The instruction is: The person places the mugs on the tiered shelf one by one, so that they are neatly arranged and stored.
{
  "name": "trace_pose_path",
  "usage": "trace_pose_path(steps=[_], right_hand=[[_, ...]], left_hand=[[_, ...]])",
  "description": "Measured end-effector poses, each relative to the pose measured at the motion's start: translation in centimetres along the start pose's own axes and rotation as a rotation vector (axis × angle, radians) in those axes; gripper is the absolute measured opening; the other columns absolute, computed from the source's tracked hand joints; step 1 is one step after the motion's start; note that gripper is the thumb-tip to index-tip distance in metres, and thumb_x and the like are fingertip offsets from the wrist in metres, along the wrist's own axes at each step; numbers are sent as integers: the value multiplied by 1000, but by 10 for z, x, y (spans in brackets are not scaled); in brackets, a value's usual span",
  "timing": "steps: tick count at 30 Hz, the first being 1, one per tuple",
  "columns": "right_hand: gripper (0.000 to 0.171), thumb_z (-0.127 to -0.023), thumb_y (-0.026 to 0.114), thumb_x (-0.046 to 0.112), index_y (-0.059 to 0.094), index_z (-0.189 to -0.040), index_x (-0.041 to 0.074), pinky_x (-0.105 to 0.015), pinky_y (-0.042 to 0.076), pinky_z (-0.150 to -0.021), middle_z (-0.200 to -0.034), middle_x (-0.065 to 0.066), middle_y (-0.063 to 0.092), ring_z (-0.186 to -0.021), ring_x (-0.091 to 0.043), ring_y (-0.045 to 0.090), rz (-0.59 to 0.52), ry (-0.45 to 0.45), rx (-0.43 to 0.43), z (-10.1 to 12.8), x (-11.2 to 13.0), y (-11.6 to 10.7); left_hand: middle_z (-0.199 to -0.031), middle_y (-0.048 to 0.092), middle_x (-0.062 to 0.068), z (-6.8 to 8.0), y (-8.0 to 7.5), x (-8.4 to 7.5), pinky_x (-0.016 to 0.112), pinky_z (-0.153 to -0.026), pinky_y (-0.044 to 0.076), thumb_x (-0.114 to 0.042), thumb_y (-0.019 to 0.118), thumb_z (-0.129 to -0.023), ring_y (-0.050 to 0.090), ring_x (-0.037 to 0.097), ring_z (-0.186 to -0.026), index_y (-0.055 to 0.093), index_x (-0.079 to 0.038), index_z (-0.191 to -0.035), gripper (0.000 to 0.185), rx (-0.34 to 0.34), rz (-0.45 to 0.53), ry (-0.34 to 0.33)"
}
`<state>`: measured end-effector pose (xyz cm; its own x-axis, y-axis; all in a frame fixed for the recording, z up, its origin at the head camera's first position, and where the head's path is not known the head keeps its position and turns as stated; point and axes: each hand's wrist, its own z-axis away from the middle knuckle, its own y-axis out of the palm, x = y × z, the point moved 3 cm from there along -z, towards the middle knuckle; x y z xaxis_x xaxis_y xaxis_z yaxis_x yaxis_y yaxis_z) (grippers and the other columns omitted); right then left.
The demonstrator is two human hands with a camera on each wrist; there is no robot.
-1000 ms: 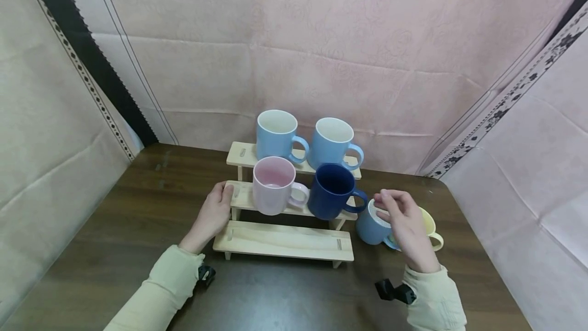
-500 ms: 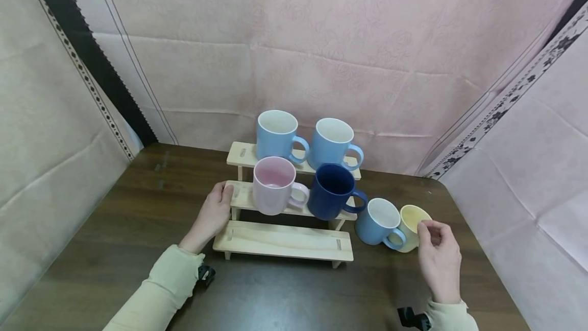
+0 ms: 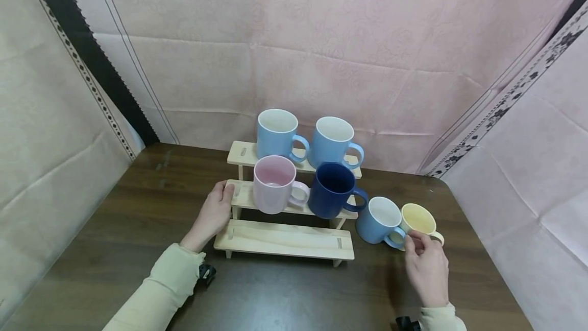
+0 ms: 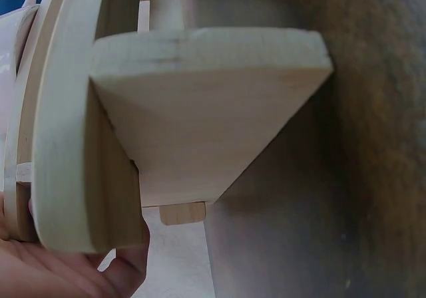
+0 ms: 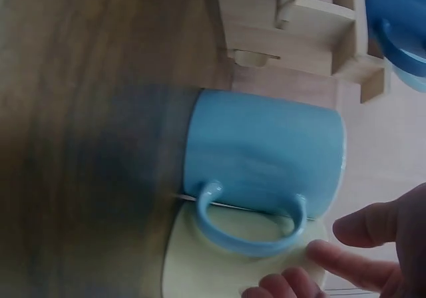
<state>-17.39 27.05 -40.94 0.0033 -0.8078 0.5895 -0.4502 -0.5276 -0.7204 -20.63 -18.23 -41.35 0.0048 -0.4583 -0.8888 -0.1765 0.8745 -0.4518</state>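
Mugs fill the head view; two light blue ones stand on the top step of the rack [image 3: 243, 153], a pink mug [image 3: 274, 184] and a navy mug [image 3: 332, 190] on the middle step, and the bottom step [image 3: 285, 239] is bare; my left hand [image 3: 212, 214] rests on the middle step's left end, thumb on the board, though whether the fingers curl under it I cannot tell from here; my right hand [image 3: 424, 264] is at the yellow mug [image 3: 417, 220], which stands on the table [image 3: 138, 229] at the far right, touching the blue mug [image 3: 379, 220] beside it; my fingertips touch its near wall by the handle, loosely bent, not closed round it.

Left wrist view: the rack's end [image 4: 200, 112] fills the frame; my fingers [image 4: 80, 271] lie under the board's edge, so I judge the hand is steadying it more than clamping it.

Right wrist view: the blue mug [image 5: 266, 151] lies across the yellow mug [image 5: 233, 258], its handle in front; my fingers [image 5: 333, 258] just touch the yellow rim, thumb apart, nothing gripped.

To do this well I judge I should take the yellow mug by the side away from the blue one, and lift straight up so the blue handle is not knocked.
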Motion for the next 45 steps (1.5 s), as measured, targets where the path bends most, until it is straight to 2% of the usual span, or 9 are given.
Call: trace_pose_path(steps=[10, 17, 23, 27, 30, 33, 37, 41, 45], right_hand=[[22, -94, 61, 15, 66, -110, 0, -49, 42, -70, -89, -16, 67, -87, -33, 59, 13, -3, 18, 0, 0, 8], [18, -94, 62, 16, 61, -102, 0, -48, 42, -74, -91, -18, 67, -87, -33, 60, -6, 9, 38, 2, -1, 12], [37, -100, 54, 29, 49, -115, -4, -46, 43, -83, -103, -23, 61, -94, -35, 60, -87, 86, 169, 4, -3, 16], [49, -103, 46, 39, 50, -118, -7, -47, 43, -85, -107, -26, 60, -98, -37, 58, -106, 120, 270, 4, -8, 18], [54, -103, 42, 43, 55, -113, -8, -40, 46, -80, -106, -26, 61, -91, -31, 61, -148, 157, 331, 3, -11, 20], [54, -103, 42, 42, 55, -112, -10, -29, 52, -76, -108, -26, 61, -86, -19, 63, -270, 213, 365, 3, -12, 23], [53, -104, 43, 36, 54, -116, -14, -25, 54, -79, -120, -28, 57, -94, -10, 61, -429, 249, 396, 3, -13, 28], [51, -105, 42, 33, 54, -120, -15, -23, 53, -81, -124, -28, 56, -97, -6, 59, -479, 270, 416, 3, -12, 30], [47, -105, 44, 29, 55, -118, -16, -24, 53, -81, -119, -25, 59, -95, -5, 60, -508, 291, 389, 2, -10, 32]], left_hand=[[-139, 43, 34, -1, 0, -1, 53, -109, 30, -30, 28, -108, 38, 43, -132, 35, 14, -139, 54, 1, -1, 3], [-137, 44, 34, 0, 0, -1, 54, -109, 29, -29, 28, -108, 39, 43, -131, 35, 14, -139, 54, 3, 0, 3], [-137, 44, 35, 0, 1, 0, 54, -108, 30, -29, 28, -108, 39, 43, -131, 35, 14, -139, 54, 4, 8, 2], [-137, 43, 35, 0, 1, 0, 54, -109, 30, -29, 28, -108, 38, 44, -131, 34, 15, -139, 54, 5, 10, 1], [-138, 42, 35, 0, 1, 1, 54, -109, 29, -30, 27, -108, 38, 44, -131, 34, 15, -139, 55, 3, 6, 5], [-138, 42, 35, 0, 1, 1, 54, -109, 30, -31, 27, -108, 38, 44, -132, 34, 14, -139, 55, 7, 4, 2], [-139, 42, 34, -1, 1, 2, 54, -109, 30, -31, 28, -108, 38, 43, -132, 34, 14, -140, 55, 11, 11, -3], [-138, 42, 34, -1, 1, 1, 54, -109, 30, -29, 28, -108, 37, 43, -132, 33, 14, -140, 54, 10, 21, -5], [-138, 43, 34, -1, 1, 1, 54, -109, 30, -29, 28, -108, 38, 43, -132, 34, 14, -140, 53, 9, 20, -10]])
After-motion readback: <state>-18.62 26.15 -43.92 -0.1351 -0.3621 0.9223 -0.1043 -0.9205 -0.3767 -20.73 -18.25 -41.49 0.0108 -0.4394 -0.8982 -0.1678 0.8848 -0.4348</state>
